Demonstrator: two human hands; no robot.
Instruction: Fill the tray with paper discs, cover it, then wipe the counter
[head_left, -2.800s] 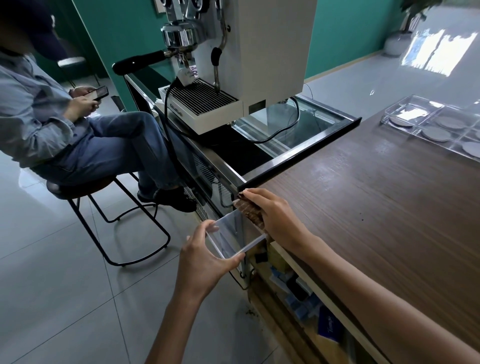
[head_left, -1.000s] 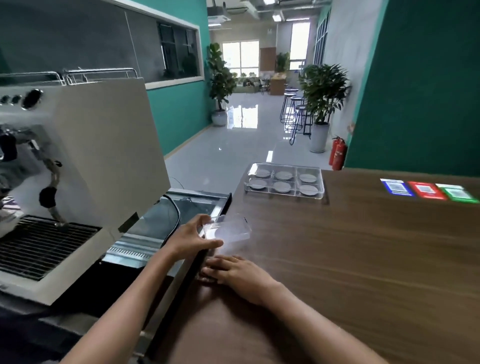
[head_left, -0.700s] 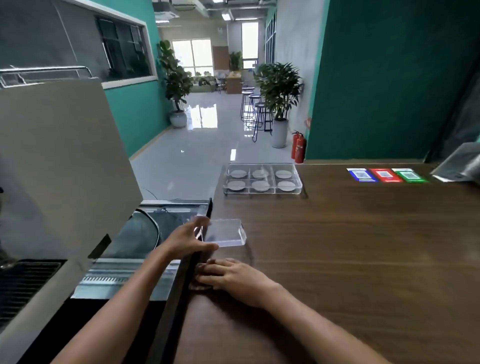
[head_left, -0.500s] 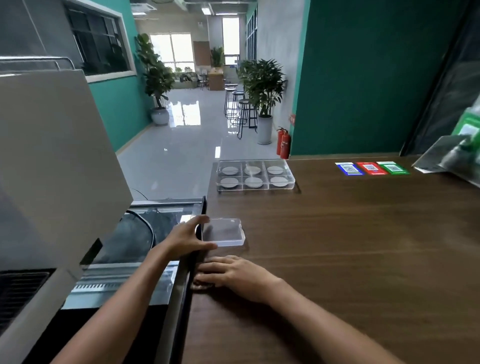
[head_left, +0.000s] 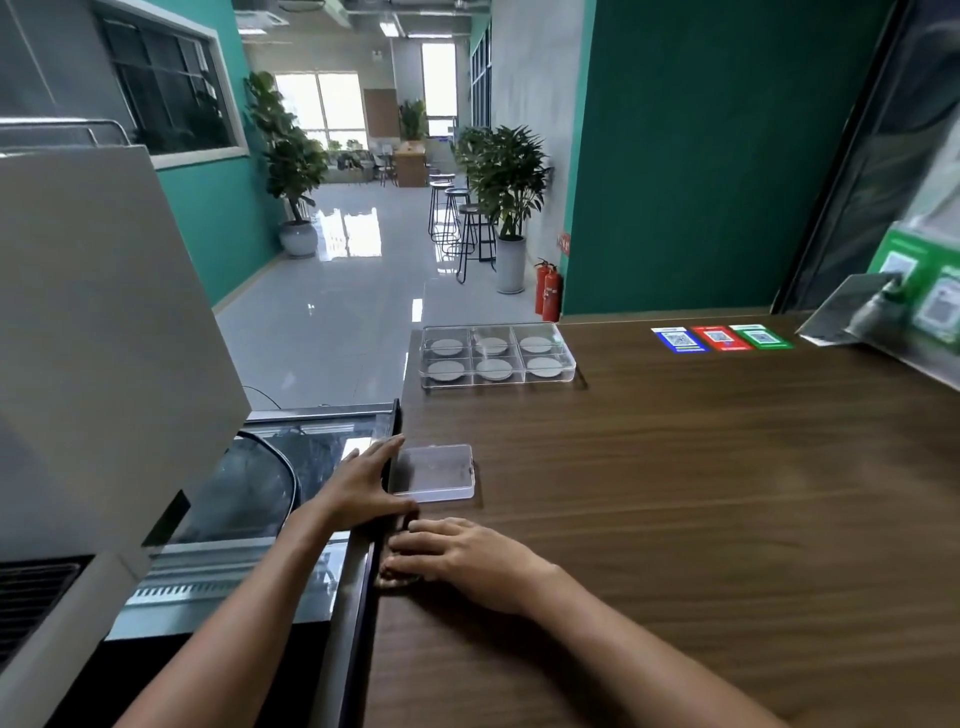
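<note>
A clear plastic tray (head_left: 570, 364) with several compartments, each holding a grey paper disc (head_left: 494, 368), sits at the far left of the wooden counter (head_left: 701, 493). A small clear plastic lid (head_left: 436, 472) lies flat on the counter near its left edge. My left hand (head_left: 363, 486) grips the lid's left side, thumb under its near edge. My right hand (head_left: 462, 558) rests flat, palm down, on the counter just in front of the lid, fingers apart, holding nothing.
A white espresso machine (head_left: 104, 338) stands left, over a glass-topped cabinet (head_left: 291, 467) with a black cable. Blue, red and green QR stickers (head_left: 719, 338) lie at the counter's back. A green sign stand (head_left: 914, 306) is at the right. Stools and potted plants stand beyond.
My left hand brought the clear lid up from beside the counter and set it flat on the counter's left edge. My right hand stayed flat on the counter. The view turned right.
</note>
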